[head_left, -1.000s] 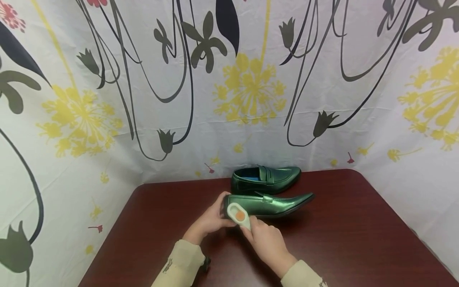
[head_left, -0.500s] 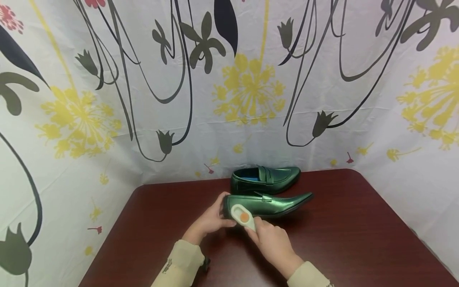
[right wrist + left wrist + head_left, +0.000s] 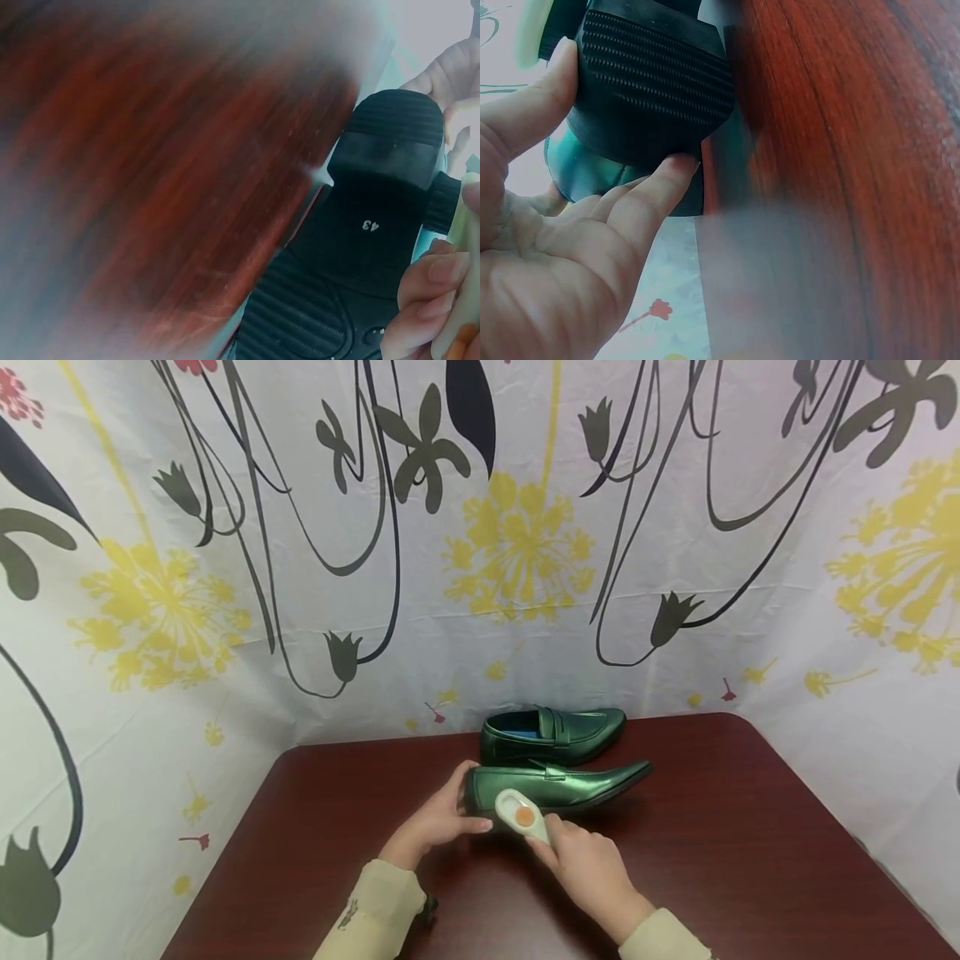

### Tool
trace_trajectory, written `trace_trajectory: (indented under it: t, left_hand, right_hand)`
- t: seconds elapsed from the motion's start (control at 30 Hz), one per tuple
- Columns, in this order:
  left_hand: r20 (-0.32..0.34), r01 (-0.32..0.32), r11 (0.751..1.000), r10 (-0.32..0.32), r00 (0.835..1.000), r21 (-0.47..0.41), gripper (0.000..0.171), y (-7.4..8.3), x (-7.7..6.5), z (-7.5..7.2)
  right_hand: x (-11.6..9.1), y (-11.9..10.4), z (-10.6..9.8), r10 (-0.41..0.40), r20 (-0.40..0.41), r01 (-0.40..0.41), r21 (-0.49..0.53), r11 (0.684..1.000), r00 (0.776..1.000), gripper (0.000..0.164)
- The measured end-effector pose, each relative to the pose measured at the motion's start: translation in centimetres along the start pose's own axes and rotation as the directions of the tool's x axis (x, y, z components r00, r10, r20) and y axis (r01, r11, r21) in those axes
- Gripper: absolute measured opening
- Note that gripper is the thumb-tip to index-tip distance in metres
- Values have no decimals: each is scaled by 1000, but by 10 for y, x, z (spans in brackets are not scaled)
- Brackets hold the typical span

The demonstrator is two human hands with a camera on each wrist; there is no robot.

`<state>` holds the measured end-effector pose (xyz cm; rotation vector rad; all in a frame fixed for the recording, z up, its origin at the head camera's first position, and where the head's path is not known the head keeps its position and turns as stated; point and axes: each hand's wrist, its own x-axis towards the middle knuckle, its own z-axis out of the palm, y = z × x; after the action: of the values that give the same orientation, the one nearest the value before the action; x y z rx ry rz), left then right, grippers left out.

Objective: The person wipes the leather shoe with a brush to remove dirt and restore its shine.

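- Over the far half of the glossy, dark red-brown wooden table (image 3: 712, 860), a pointed metallic-green loafer with a black ridged sole (image 3: 566, 785) is held tilted, toe to the right; whether it touches the wood I cannot tell.
- The left hand (image 3: 438, 818) grips it only around the heel, so the long toe looks unsupported; a hard push further right could twist the loafer loose or drop its toe.
- The right hand (image 3: 588, 864) has its fingers wrapped around a pale green, oval-headed plastic brush with an orange dot (image 3: 521, 814); its black bristles (image 3: 441, 204) face the near side of the loafer, by the heel.
- If the brush rolls in that grip, I'd expect its hard rim to scrape the shiny green surface.
- The left thumb lies just left of the brush; a stroke drifting that way could knock it and weaken the hold.
- Just behind sits a second metallic-green loafer with a blue insole (image 3: 588, 735); too much pressure away from the person could bump the pair together and scuff both.
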<state>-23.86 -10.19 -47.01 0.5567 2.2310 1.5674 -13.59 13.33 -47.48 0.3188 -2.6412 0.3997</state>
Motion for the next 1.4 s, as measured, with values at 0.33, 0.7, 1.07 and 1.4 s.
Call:
trace_trajectory:
  t: [0.33,0.7,1.07,1.4]
  left_hand:
    - [20,-16,1000,16,1000,-9,88,1,1,1]
    - [27,-16,1000,16,1000,-16,84,1,1,1]
    - [20,-1,1000,1,1000,-6,85,3,-1,0]
    - [19,5,1000,-5,1000,-8,86,2,-1,-2]
  right_hand:
    - [-5,10,-5,-31,-62,29,-42,999,998,32]
    - [-10,20,-13,-62,-97,55,-78,995,993,34]
    - [-15,33,-17,-97,-143,79,-131,988,985,35]
    - [-16,40,-25,-100,-149,78,-144,986,984,34]
